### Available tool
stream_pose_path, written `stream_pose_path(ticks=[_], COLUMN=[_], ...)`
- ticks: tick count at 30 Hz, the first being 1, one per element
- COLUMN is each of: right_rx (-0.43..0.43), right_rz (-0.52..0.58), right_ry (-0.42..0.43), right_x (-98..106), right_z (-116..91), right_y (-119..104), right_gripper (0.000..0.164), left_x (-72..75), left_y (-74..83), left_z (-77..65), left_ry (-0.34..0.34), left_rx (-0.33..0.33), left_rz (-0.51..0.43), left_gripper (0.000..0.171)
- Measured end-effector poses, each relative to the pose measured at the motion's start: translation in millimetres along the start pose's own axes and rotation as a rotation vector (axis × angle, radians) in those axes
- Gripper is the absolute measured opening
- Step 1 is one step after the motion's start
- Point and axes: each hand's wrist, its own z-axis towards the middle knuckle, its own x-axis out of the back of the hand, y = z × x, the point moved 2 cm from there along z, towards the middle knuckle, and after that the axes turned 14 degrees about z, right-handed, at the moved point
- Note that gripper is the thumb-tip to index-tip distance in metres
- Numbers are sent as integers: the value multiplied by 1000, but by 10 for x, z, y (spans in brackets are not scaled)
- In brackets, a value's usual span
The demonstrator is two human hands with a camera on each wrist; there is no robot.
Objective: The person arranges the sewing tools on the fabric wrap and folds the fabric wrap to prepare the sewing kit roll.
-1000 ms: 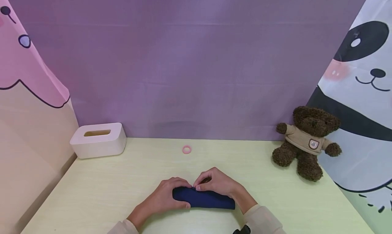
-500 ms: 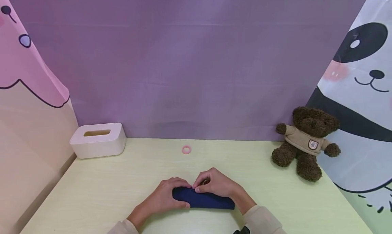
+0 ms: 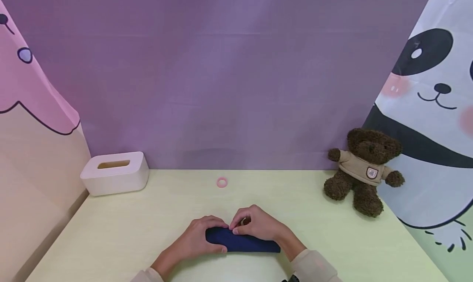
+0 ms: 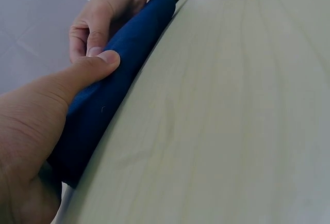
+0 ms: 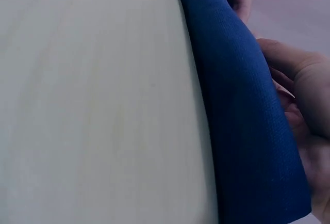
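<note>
A long, dark blue fabric pouch (image 3: 247, 241), which looks like a pencil case, lies on the table in front of the person. My left hand (image 3: 197, 237) grips its left end, the thumb on the near side and the fingers over the far side. In the left wrist view that thumb presses on the blue pouch (image 4: 113, 87). My right hand (image 3: 256, 224) pinches at the pouch's upper edge, close beside the left fingertips. What lies between the right thumb and finger is too small to tell. In the right wrist view the pouch's right end (image 5: 258, 172) hides part of the right hand.
A pink ring, perhaps a tape roll (image 3: 217, 183), lies further back on the light wooden table (image 3: 177, 200). The white tissue box (image 3: 114, 183) stands at back left. A brown teddy bear (image 3: 363, 173) sits at back right. Behind hangs a purple cloth (image 3: 207, 81).
The head view has shifted slightly, so the scene sits a little further left and lower. Both hands keep nearly the same hold on the pouch.
</note>
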Motion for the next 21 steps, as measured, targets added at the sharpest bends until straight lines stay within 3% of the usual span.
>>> stream_pose_path(ticks=[13,21], right_rx=[34,86], right_rz=[12,-121], right_ry=[-9,27], right_x=[59,169], right_z=[13,-4], right_y=[66,-43], right_gripper=[13,17], left_x=[23,186], left_y=[-19,-11], left_z=[31,21], left_ry=[-23,-86], left_rx=[-22,-28], left_rz=[29,79], left_gripper=[50,54])
